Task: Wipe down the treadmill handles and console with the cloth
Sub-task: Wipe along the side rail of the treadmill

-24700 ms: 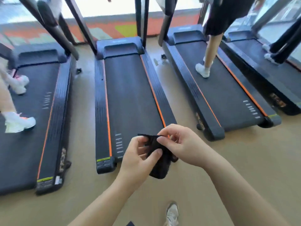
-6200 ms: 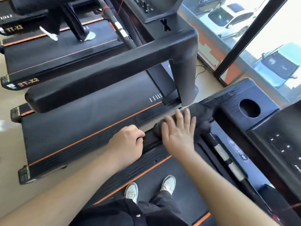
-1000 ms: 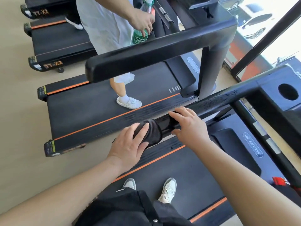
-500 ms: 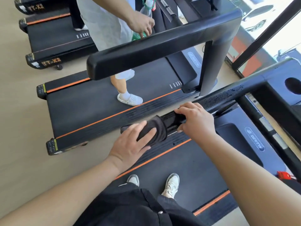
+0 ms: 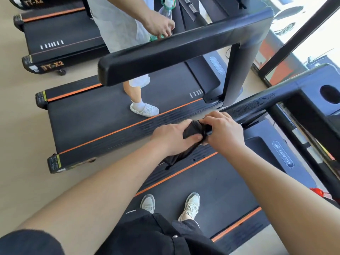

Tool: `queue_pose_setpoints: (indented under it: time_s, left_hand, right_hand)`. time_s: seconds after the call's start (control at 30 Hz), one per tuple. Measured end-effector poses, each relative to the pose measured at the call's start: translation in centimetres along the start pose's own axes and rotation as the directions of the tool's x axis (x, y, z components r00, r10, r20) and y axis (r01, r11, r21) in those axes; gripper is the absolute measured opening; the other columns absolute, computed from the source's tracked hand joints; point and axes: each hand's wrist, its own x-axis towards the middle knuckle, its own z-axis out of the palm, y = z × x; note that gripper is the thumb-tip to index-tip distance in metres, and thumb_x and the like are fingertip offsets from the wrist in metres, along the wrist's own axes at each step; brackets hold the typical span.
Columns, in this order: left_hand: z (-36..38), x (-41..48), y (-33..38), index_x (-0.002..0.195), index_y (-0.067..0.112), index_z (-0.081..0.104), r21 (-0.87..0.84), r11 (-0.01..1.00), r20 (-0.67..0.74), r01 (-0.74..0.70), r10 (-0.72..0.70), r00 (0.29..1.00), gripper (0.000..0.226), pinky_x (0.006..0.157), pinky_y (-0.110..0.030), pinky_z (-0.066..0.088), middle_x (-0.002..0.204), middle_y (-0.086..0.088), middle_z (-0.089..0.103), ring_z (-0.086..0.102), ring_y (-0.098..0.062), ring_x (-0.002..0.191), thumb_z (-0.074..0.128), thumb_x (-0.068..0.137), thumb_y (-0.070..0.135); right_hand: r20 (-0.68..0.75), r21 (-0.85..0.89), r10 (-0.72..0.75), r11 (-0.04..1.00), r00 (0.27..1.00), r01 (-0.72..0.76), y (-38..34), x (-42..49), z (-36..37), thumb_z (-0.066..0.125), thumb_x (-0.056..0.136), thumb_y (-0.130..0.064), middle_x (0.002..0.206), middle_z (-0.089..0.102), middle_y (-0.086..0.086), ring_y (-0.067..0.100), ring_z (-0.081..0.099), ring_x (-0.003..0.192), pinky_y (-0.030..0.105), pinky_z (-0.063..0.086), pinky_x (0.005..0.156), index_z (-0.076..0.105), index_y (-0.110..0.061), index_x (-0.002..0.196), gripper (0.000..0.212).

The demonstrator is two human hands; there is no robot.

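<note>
A dark cloth [image 5: 193, 130] is bunched at the near end of my treadmill's left handle [image 5: 257, 105], a black bar with wet streaks. My left hand [image 5: 171, 138] grips the cloth from the left, with a loose tail of it hanging below [image 5: 176, 157]. My right hand [image 5: 224, 133] curls round the cloth and the handle's end from the right. The two hands nearly touch. The console's edge with a round cup hole [image 5: 329, 93] shows at far right.
Another person [image 5: 119, 24] stands on the neighbouring treadmill [image 5: 103, 115], holding a green bottle [image 5: 165, 13]; its thick handle [image 5: 165, 57] crosses above mine. My feet [image 5: 189, 207] are on my belt. A window [image 5: 312, 34] is at right. A red object [image 5: 320, 193] hangs at lower right.
My left hand has slid right along the handle's end and closed on the cloth. My right hand now also curls over the cloth. The cloth has bunched between them, a tail dangling.
</note>
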Motion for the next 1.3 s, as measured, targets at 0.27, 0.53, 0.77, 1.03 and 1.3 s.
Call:
queue_pose_setpoints:
  time_s: [0.27, 0.53, 0.77, 1.03, 1.3]
  left_hand:
    - [5.4, -8.6, -5.9, 0.150, 0.020, 0.050, -0.077, 0.966, -0.473, -0.246, 0.181, 0.862, 0.050, 0.098, -0.043, 0.053, 0.149, 0.001, 0.054, 0.058, -0.027, 0.126, 0.036, 0.107, 0.042]
    - [-0.1, 3.2, 3.2, 0.162, 0.029, 0.010, -0.059, 0.986, -0.010, 0.155, -0.156, 0.988, 0.059, 0.093, -0.048, 0.043, 0.134, -0.017, 0.062, 0.059, -0.041, 0.118, 0.018, 0.106, 0.048]
    - [4.1, -6.1, -3.2, 0.158, 0.033, 0.034, 0.187, 0.968, -0.313, -0.168, 0.220, 0.924, 0.056, 0.090, -0.047, 0.051, 0.148, -0.004, 0.051, 0.058, -0.034, 0.114, 0.041, 0.104, 0.048]
    - [1.8, -4.9, -3.9, 0.153, 0.047, 0.029, 0.006, 0.997, -0.160, -0.075, 0.075, 0.984, 0.054, 0.087, -0.044, 0.053, 0.134, 0.002, 0.058, 0.061, -0.032, 0.114, 0.023, 0.101, 0.062]
    - [-0.2, 0.3, 0.1, 0.121, 0.034, 0.058, -0.138, 0.966, 0.049, 0.221, -0.216, 0.975, 0.054, 0.091, -0.045, 0.044, 0.129, -0.003, 0.065, 0.058, -0.036, 0.115, 0.012, 0.101, 0.055]
  right_hand:
    - [0.092, 0.000, 0.034, 0.999, 0.995, -0.034, -0.1, 0.2, -0.4, 0.094, 0.059, -0.026, 0.125, 0.057, -0.019, 0.010, 0.043, 0.123, 0.027, 0.034, 0.073, 0.066, -0.038, 0.127, 0.074]
    - [0.079, -0.001, 0.037, 0.999, 0.996, -0.038, 0.2, 0.2, -0.3, 0.094, 0.055, -0.026, 0.116, 0.058, -0.018, 0.011, 0.047, 0.117, 0.031, 0.045, 0.071, 0.069, -0.040, 0.117, 0.069]
    - [0.102, -0.021, 0.018, 1.000, 0.995, -0.016, 0.3, 0.5, -0.6, 0.092, 0.061, -0.032, 0.125, 0.056, -0.021, 0.009, 0.043, 0.123, 0.029, 0.040, 0.072, 0.065, -0.044, 0.126, 0.072]
    - [0.108, 0.002, 0.044, 0.999, 0.993, -0.044, 0.2, 0.4, -0.3, 0.091, 0.064, -0.028, 0.129, 0.054, -0.021, 0.010, 0.041, 0.126, 0.031, 0.046, 0.076, 0.064, -0.042, 0.130, 0.073]
    - [0.104, -0.016, 0.047, 0.999, 0.993, -0.045, -0.2, 0.2, -0.6, 0.092, 0.063, -0.027, 0.128, 0.055, -0.019, 0.010, 0.042, 0.125, 0.030, 0.043, 0.076, 0.065, -0.040, 0.129, 0.073]
